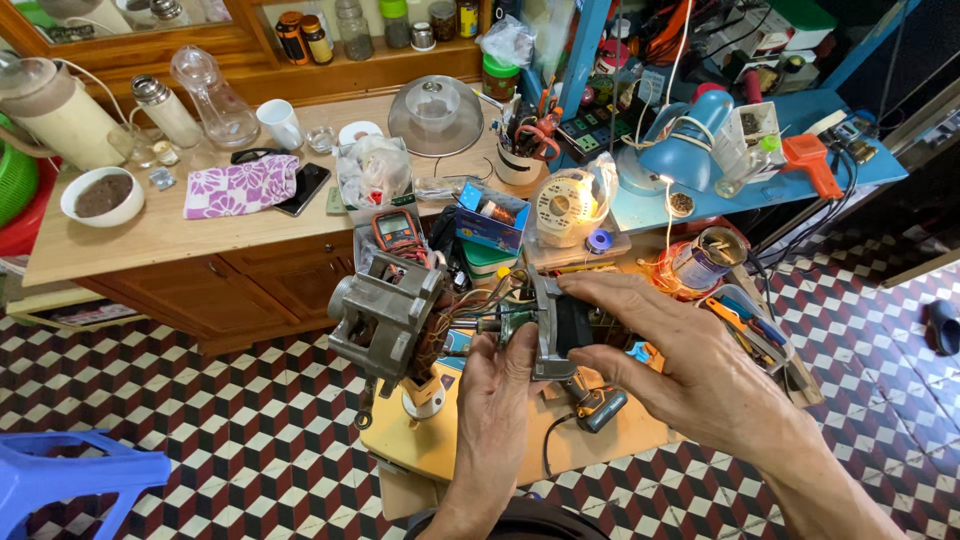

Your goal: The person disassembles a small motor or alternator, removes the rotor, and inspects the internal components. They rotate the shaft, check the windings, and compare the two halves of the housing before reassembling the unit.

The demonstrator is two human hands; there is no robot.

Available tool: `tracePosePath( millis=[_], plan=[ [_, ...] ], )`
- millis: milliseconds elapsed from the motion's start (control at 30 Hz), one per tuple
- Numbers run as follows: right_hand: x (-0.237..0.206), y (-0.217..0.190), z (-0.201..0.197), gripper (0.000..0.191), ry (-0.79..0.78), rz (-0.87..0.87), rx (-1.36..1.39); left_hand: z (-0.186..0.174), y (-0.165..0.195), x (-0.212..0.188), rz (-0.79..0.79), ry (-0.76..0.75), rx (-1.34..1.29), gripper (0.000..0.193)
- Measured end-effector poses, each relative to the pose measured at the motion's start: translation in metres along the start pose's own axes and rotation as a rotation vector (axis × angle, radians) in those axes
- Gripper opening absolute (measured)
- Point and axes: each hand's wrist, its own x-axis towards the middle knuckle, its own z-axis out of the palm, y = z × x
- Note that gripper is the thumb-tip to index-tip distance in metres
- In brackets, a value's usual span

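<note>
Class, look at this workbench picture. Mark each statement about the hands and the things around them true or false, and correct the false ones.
1. Both hands hold parts of a grey electric motor. True: the left hand is under the shaft end and the right hand is on the end cover.
2. The motor's end cover is fully seated on the body. False: it sits apart from it, with wires showing in the gap.
3. An orange multimeter lies behind the motor. True.
4. The blue plastic stool stands on the wooden counter. False: it stands on the patterned floor, lower left.
5. The white bowl on the counter holds something brown. True.
</note>
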Motion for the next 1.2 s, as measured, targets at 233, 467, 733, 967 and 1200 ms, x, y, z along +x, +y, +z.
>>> tracePosePath(
  millis=[233,467,733,967,1200],
  plan=[
    [-0.001,0.0,0.005,0.057,0.036,-0.008,-0.207,0.001,0.0,-0.003,0.002,0.021,0.022,0.041],
    [0.002,0.01,0.0,0.072,0.031,-0.061,-0.079,0.001,0.008,-0.005,-0.024,0.016,0.065,0.045],
    [-0.004,0.022,0.006,0.1,-0.041,0.177,-0.025,-0.001,0.01,-0.005,-0.021,0.012,-0.058,0.039],
    [-0.003,0.019,0.008,0.104,-0.06,0.219,-0.05,0.005,0.015,-0.009,0.002,-0.009,-0.07,0.043],
    [0.002,0.016,0.009,0.091,0.036,0.116,-0.005,0.009,0.02,-0.009,0.01,0.004,-0.005,0.061]
  ],
)
